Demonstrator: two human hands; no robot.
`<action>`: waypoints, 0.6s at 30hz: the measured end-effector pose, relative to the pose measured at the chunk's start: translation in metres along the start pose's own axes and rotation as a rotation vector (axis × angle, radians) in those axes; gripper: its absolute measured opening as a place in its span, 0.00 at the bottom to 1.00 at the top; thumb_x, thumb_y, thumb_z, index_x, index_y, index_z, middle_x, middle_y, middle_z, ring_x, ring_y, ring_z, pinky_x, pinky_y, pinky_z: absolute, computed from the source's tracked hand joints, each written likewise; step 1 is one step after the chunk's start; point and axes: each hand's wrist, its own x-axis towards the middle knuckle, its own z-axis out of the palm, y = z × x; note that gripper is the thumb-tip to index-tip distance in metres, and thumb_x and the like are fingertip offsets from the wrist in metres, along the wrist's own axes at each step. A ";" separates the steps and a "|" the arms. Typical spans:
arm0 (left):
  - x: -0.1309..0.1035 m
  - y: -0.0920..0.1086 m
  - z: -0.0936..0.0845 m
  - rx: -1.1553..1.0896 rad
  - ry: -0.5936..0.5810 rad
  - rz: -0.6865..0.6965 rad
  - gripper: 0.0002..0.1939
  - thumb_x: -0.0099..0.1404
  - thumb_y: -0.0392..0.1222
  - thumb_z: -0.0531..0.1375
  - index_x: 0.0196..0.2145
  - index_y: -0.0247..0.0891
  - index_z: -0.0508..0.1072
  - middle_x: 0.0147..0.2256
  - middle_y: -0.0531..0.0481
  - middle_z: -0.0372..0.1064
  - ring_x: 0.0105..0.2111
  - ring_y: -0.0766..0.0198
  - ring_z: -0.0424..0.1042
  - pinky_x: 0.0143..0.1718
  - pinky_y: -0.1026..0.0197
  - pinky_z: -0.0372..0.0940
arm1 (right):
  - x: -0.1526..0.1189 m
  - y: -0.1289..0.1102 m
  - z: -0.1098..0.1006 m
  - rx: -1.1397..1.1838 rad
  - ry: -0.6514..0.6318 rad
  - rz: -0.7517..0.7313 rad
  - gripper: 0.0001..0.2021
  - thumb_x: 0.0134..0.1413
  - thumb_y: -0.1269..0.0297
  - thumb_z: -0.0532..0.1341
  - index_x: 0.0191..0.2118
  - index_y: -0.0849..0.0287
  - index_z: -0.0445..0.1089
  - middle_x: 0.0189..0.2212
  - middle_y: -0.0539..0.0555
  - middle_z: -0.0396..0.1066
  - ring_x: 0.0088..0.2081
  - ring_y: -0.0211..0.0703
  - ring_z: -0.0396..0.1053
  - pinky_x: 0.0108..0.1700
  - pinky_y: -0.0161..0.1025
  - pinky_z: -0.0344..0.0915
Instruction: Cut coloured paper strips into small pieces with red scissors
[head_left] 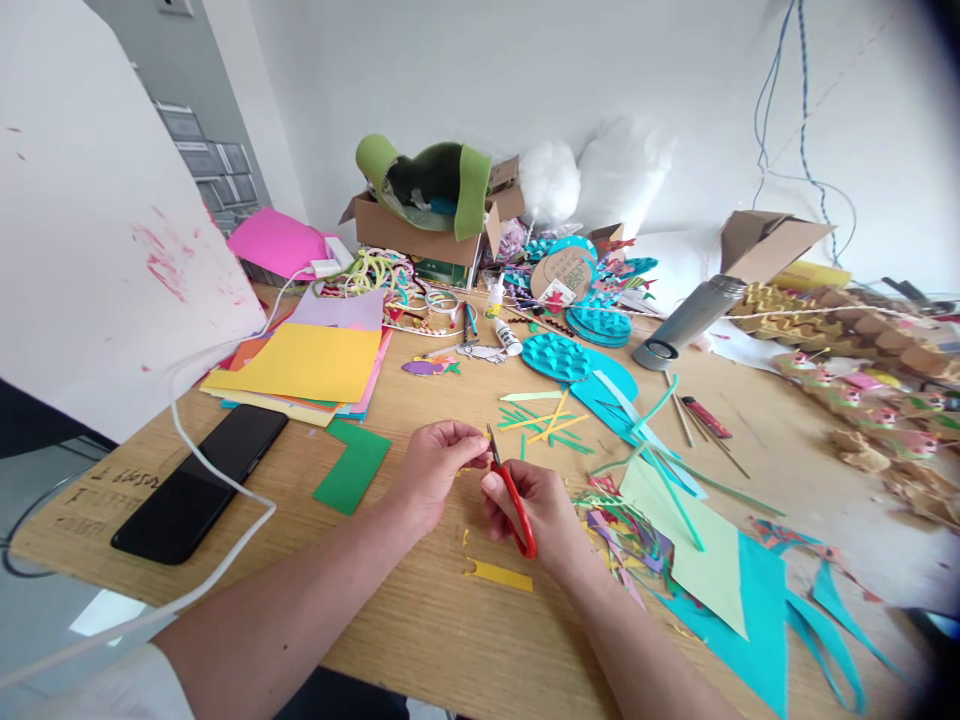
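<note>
My right hand (529,500) holds red-handled scissors (517,510), their blades pointing up and away toward the fingertips of my left hand (442,460). The left fingers are pinched together beside the blades; what they hold is too small to make out. Below the hands, a yellow paper strip (502,576) with a cut end lies on the wooden table (420,620). Green and yellow thin strips (551,422) are scattered just beyond the right hand. A green paper piece (354,468) rests left of the left hand.
A black phone (202,482) and stacked coloured paper (315,362) lie on the left, crossed by a white cable (225,478). Paper scraps (630,545), blue sheets (761,600) and a metal bottle (690,322) are on the right. Boxes (416,232) stand at the back.
</note>
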 end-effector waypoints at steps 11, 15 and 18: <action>-0.001 0.002 0.001 -0.015 -0.024 -0.018 0.06 0.48 0.38 0.64 0.23 0.33 0.72 0.23 0.50 0.69 0.26 0.67 0.67 0.32 0.62 0.62 | 0.000 -0.003 0.002 -0.006 0.008 0.024 0.23 0.45 0.43 0.65 0.23 0.60 0.62 0.14 0.47 0.66 0.14 0.35 0.64 0.16 0.29 0.54; -0.001 0.002 0.001 -0.011 -0.030 -0.018 0.06 0.48 0.38 0.64 0.22 0.33 0.72 0.23 0.50 0.69 0.26 0.67 0.67 0.32 0.62 0.62 | 0.000 -0.003 0.001 -0.017 0.001 0.010 0.23 0.45 0.42 0.64 0.23 0.59 0.62 0.14 0.48 0.66 0.14 0.35 0.64 0.17 0.30 0.55; -0.001 0.002 0.000 -0.012 -0.033 -0.019 0.06 0.47 0.38 0.64 0.22 0.33 0.72 0.23 0.51 0.68 0.26 0.67 0.67 0.32 0.62 0.62 | 0.000 -0.003 0.001 -0.025 -0.001 0.006 0.23 0.45 0.42 0.64 0.23 0.59 0.62 0.14 0.48 0.66 0.14 0.35 0.63 0.17 0.30 0.55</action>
